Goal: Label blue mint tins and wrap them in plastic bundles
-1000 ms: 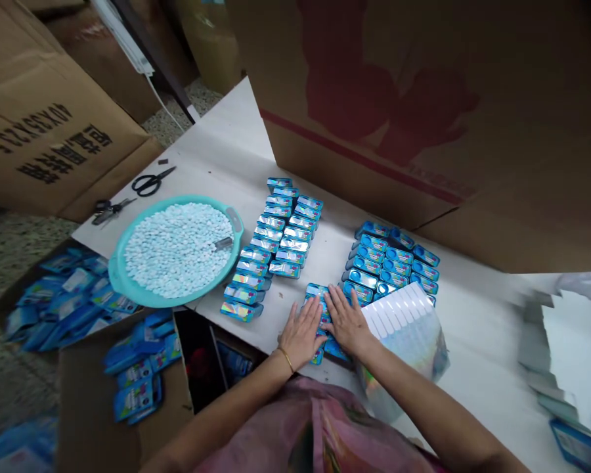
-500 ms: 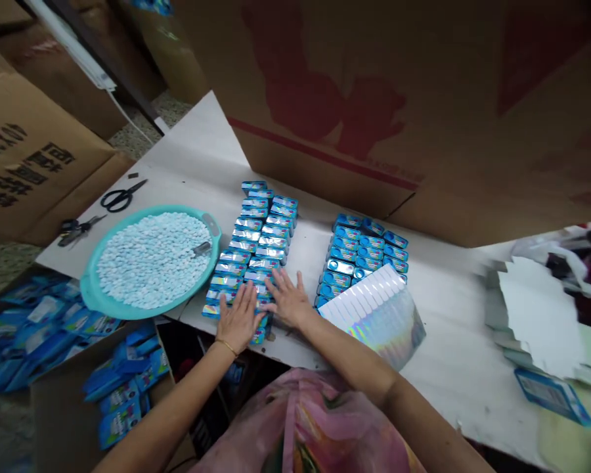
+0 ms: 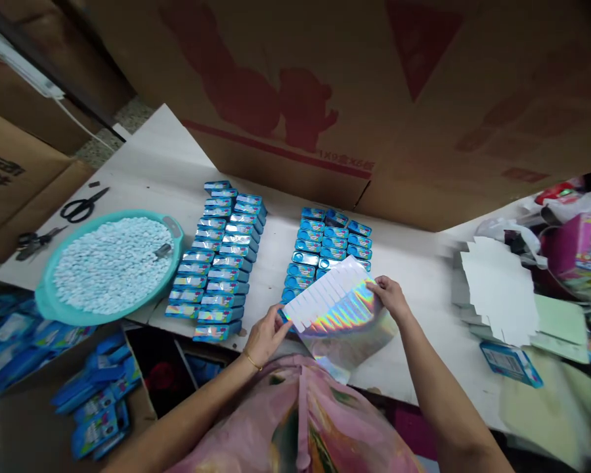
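A shiny holographic sticker sheet (image 3: 345, 315) with a strip-cut white edge lies tilted over the near part of a block of small blue tins (image 3: 308, 236). My left hand (image 3: 266, 336) pinches its left corner, close to the nearest tins. On the far right side of the sheet, my right hand (image 3: 391, 297) grips the edge between thumb and fingers. Left of the sheet stand two rows of blue tins (image 3: 221, 276) with shiny stickers on their upturned sides. The tins beneath the sheet are partly hidden.
A turquoise basin (image 3: 42, 295) of small pale-blue tablets holds a metal scoop (image 3: 162, 251). Scissors (image 3: 83, 205) lie behind it. A large carton (image 3: 295, 131) stands along the back. White cards (image 3: 500, 289) are stacked at right. Blue packs (image 3: 96, 420) fill boxes below left.
Both hands first pushed a group of tins left against the stickered rows. They have since let go, moved right and taken hold of the sticker sheet. The view has shifted rightward.
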Motion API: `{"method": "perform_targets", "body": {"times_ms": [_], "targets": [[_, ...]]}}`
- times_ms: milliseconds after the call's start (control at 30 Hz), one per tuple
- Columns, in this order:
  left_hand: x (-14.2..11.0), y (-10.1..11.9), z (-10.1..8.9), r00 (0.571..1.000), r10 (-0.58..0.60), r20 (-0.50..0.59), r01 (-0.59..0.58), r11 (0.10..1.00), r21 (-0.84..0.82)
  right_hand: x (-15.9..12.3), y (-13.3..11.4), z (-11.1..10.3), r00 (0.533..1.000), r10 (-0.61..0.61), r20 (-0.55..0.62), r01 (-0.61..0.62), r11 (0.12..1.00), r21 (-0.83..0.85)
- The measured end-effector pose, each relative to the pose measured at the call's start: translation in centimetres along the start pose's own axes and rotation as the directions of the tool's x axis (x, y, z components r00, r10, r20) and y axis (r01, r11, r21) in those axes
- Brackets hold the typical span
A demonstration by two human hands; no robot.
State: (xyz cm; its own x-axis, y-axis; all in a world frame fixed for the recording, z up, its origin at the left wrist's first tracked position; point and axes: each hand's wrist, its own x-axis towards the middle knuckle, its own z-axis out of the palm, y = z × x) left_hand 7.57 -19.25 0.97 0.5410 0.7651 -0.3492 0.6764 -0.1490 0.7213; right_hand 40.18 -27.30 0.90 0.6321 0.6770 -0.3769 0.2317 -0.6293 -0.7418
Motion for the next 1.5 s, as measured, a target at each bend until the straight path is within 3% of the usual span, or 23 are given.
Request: {"method": "perform_targets", "body": {"times_ms": [133, 267, 367, 500, 600, 700, 867, 1067, 1133, 1333, 1500], "targets": [[0.5, 2.7, 2.3, 0.982, -0.111, -0.155, 0.061, 0.953, -0.296, 0.6, -0.7, -2.8, 0.992, -0.053, 0.110, -0.002, 0.894, 0.447], [2.7, 5.9, 4.1, 0.988, -0.130, -0.080, 0.035, 0.707, -0.706, 0.9, -2.0, -5.3, 0.994, -0.065, 0.083, 0.004, 0.812, 0.584], [4.1, 8.0, 3.5, 0.989, -0.101, -0.107, -0.028, 0.584, -0.811, -0.1, -2.5, -5.8, 0.998, -0.062, 0.008, 0.044, 0.777, 0.628], [5.0, 9.7, 0.8, 0.965, -0.034, -0.261, -0.167, 0.688, -0.707, -2.5, -2.2, -4.8, 0.973, -0.065, -0.223, 0.198, 0.733, 0.651], [5.4, 10.0, -1.3, 0.965, 0.049, -0.258, -0.198, 0.783, -0.590, -4.7, -1.9, -4.0, 0.935, -0.047, -0.353, 0.279, 0.712, 0.645], [5.3, 9.9, -3.4, 0.972, 0.148, -0.184, -0.222, 0.835, -0.503, -7.0, -2.0, -3.7, 0.938, -0.021, -0.346, 0.261, 0.700, 0.665], [4.1, 10.0, -6.9, 0.923, 0.348, -0.166, -0.386, 0.828, -0.406, -10.5, -3.2, -3.7, 0.940, -0.074, -0.334, 0.294, 0.673, 0.679], [2.3, 10.4, -9.6, 0.939, 0.324, -0.113, -0.318, 0.700, -0.640, -13.9, -5.2, -3.4, 0.915, -0.147, -0.376, 0.358, 0.725, 0.588], [1.8, 10.5, -10.5, 0.934, 0.339, -0.110, -0.328, 0.695, -0.640, -14.8, -5.8, -3.4, 0.909, -0.158, -0.385, 0.372, 0.722, 0.584], [0.3, 10.1, -12.6, 0.858, 0.489, -0.159, -0.510, 0.767, -0.389, -16.3, -7.0, -2.7, 0.870, -0.120, -0.479, 0.416, 0.700, 0.580], [-0.1, 9.1, -13.5, 0.808, 0.548, -0.219, -0.588, 0.774, -0.235, -16.8, -7.2, -1.9, 0.873, -0.178, -0.453, 0.422, 0.740, 0.524]]}}
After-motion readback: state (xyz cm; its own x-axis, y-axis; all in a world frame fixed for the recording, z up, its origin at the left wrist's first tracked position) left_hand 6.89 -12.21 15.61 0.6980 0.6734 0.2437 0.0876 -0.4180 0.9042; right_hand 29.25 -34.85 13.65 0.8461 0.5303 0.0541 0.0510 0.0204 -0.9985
